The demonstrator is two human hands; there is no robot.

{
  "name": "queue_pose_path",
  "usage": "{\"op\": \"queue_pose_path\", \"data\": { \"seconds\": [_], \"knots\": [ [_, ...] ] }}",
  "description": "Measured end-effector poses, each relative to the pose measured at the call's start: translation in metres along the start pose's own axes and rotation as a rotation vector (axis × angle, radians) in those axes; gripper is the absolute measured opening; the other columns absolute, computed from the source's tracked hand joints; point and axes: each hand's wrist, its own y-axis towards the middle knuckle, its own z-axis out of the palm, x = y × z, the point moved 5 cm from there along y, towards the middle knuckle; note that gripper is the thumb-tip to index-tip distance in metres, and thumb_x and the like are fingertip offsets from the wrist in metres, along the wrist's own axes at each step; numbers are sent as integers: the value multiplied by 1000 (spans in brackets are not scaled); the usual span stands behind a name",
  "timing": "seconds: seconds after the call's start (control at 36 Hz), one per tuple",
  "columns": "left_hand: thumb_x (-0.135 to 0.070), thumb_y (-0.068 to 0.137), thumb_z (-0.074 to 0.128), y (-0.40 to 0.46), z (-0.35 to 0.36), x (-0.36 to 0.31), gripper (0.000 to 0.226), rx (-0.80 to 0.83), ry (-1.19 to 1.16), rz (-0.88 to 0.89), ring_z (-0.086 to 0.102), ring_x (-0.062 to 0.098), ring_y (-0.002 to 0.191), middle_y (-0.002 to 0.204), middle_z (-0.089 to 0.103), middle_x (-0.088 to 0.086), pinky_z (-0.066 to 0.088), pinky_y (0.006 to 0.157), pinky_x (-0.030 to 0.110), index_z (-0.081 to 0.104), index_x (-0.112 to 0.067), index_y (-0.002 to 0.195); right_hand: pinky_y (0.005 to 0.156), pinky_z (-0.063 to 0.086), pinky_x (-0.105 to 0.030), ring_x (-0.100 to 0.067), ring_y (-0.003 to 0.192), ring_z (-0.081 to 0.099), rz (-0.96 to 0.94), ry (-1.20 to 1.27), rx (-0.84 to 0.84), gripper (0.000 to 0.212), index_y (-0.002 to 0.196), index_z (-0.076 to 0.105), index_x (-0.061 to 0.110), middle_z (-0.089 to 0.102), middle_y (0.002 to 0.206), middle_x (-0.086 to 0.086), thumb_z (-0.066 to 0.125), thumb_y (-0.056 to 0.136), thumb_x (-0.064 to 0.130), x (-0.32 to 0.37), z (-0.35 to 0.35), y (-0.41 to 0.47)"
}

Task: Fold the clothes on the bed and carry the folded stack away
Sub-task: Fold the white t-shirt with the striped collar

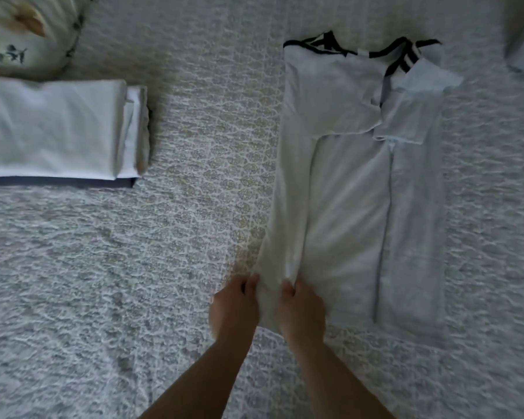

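The white cotton shirt with black-striped trim (360, 182) lies flat on the patterned bedspread (133, 282); left hand (235, 306) and right hand (301, 313) both pinch its near hem corner. Soft, light, floppy (grip edges). A folded white stack (61, 128) sits well left of it.

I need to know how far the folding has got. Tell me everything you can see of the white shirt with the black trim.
The white shirt lies flat on the patterned bedspread, right of centre, collar end away from the person. It looks like soft, light fabric with black trim at the collar and black-and-white stripes on a sleeve cuff. Both sides are folded inward into a long strip. The left hand and right hand grip its near left corner.
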Motion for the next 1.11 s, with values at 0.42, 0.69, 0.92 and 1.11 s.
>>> {"op": "queue_pose_path", "data": {
  "seconds": [0.42,0.69,0.92,1.11],
  "knots": [
    [-42,96,47,-9,-2,1,13,-7,87,59,53,4,59,69,57,-13,36,50,22,49,-30,91,67,49,-31,-23,79,64,-227,89,-141,21,92,63,14,68,83,-5,52,95,32,2,-33,17],
    [-47,72,72,-60,30,-28,70,-14,431,883,56,30,119,128,59,11,45,99,50,57,-6,128,70,46,-43,-39,83,57,-220,-266,-591,53,97,62,2,60,97,-21,77,46,2,-84,-79,-12],
    [-11,88,47,-61,29,-31,49,-21,269,766,48,33,127,139,49,17,43,101,53,49,1,135,66,47,-43,-38,74,60,-440,-264,-499,23,78,68,5,63,76,-15,79,58,1,-110,-110,7],
    [-30,92,57,-66,42,-38,54,-44,399,731,42,30,134,144,45,12,33,110,49,48,-2,137,68,49,-38,-29,83,61,-638,-332,-374,39,89,68,13,64,91,-5,81,54,20,-115,-104,-2]
  ]
}}
